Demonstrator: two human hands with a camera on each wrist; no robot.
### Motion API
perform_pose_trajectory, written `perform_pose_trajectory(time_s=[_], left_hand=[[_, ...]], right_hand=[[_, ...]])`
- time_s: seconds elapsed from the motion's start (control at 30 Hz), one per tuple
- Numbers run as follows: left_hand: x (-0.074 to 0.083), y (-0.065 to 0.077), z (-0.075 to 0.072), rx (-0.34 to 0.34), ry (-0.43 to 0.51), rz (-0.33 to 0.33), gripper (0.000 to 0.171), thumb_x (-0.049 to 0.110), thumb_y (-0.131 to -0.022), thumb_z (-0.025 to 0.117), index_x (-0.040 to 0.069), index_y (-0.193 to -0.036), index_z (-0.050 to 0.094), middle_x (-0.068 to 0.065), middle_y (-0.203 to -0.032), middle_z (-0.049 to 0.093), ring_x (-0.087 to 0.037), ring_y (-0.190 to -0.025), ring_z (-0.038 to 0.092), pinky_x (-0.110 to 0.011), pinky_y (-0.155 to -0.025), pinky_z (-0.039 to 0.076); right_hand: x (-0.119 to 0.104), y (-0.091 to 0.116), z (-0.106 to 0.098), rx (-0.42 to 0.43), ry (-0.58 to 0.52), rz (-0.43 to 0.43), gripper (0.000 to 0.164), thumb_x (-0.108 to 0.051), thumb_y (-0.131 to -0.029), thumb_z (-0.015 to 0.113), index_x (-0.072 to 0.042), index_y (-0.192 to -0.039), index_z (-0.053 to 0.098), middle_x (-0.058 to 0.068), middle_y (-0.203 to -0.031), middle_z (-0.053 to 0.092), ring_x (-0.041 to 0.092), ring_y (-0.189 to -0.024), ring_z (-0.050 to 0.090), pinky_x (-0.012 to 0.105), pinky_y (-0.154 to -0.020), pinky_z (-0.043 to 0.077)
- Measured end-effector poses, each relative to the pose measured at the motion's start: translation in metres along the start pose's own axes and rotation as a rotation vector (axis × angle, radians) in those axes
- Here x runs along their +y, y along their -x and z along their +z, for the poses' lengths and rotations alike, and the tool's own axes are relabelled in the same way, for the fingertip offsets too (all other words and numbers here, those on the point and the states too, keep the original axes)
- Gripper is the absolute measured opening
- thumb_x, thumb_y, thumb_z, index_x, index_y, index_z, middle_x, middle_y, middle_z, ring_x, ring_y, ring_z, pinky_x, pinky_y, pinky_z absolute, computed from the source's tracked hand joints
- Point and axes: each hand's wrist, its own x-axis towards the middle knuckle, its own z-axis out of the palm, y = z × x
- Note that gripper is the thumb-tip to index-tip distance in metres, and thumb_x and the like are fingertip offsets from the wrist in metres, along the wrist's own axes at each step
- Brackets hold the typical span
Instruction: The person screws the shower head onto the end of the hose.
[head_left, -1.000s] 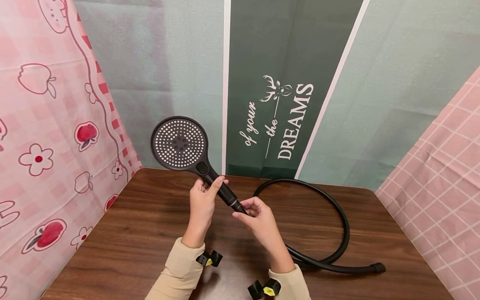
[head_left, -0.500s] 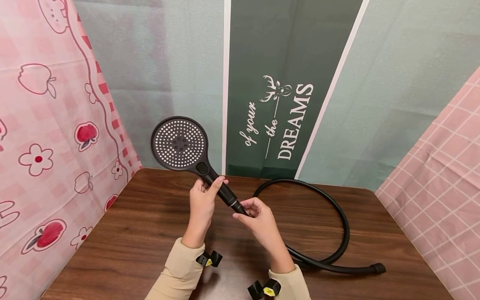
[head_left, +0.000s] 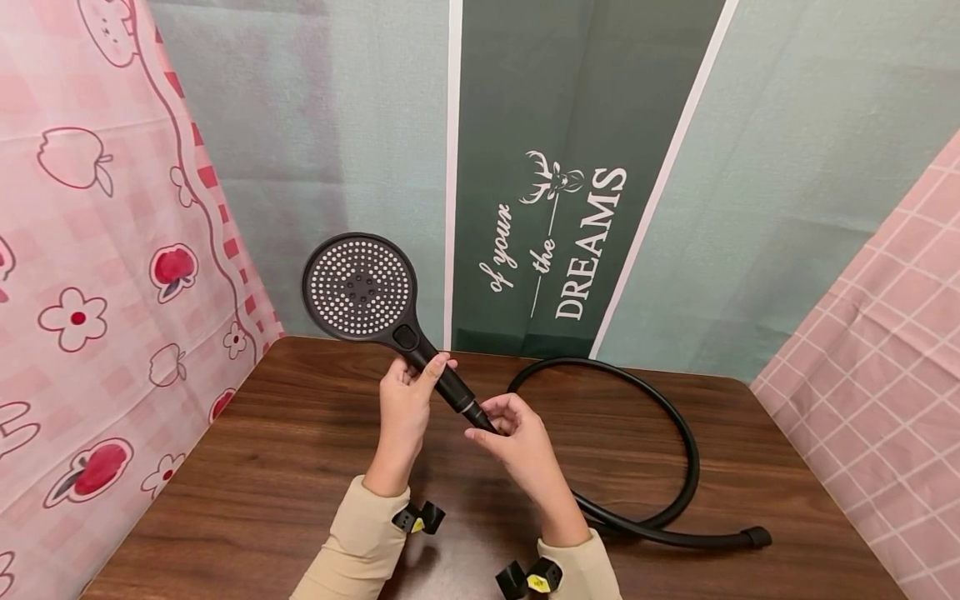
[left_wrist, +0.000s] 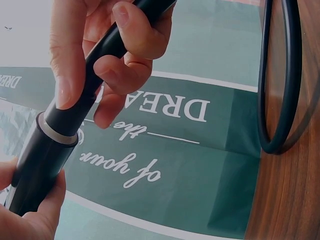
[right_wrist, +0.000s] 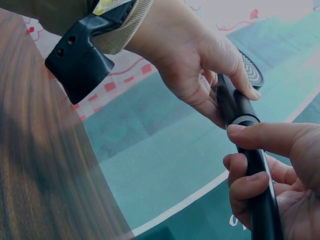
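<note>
A black shower head (head_left: 360,286) with white nozzles is held up over the table, its face toward the head camera. My left hand (head_left: 405,404) grips its handle (head_left: 452,386) below the oval button. My right hand (head_left: 521,435) pinches the end fitting of the black hose (head_left: 692,454) right at the handle's lower end. In the left wrist view, a pale ring (left_wrist: 59,134) shows between handle and fitting. Whether the threads are engaged cannot be seen. From the right hand the hose loops over the table, its other end (head_left: 756,536) lying at the right.
A dark brown wooden table (head_left: 300,500) lies beneath. Behind it hangs a green and teal cloth (head_left: 562,83) with white lettering. Pink patterned cloths stand at the left (head_left: 112,292) and right (head_left: 885,375). A small black camera (head_left: 528,577) sits on the right cuff.
</note>
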Motion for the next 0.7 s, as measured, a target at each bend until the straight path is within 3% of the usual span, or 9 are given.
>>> perform_pose_trajectory(time_s=[0.2, 0.7], left_hand=[[-0.0012, -0.0005, 0.0005, 0.007, -0.009, 0.013, 0.027, 0.01, -0.094, 0.068, -0.005, -0.114, 0.057, -0.001, -0.087, 0.076, -0.02, -0.092, 0.075, -0.021, -0.083, 0.054], [-0.0013, -0.0007, 0.0005, 0.008, -0.016, 0.013, 0.027, 0.011, -0.094, 0.068, -0.005, -0.114, 0.057, -0.001, -0.087, 0.076, -0.021, -0.093, 0.075, -0.021, -0.083, 0.054]], right_hand=[[0.0003, -0.0012, 0.0001, 0.0, 0.009, -0.001, 0.032, -0.002, -0.078, 0.082, -0.002, -0.103, 0.063, 0.014, -0.09, 0.068, 0.011, -0.073, 0.059, 0.021, -0.061, 0.045], [-0.0005, -0.0013, -0.0004, 0.004, 0.015, 0.005, 0.03, -0.005, -0.078, 0.082, -0.002, -0.103, 0.065, 0.013, -0.09, 0.069, 0.009, -0.068, 0.054, 0.021, -0.054, 0.04]])
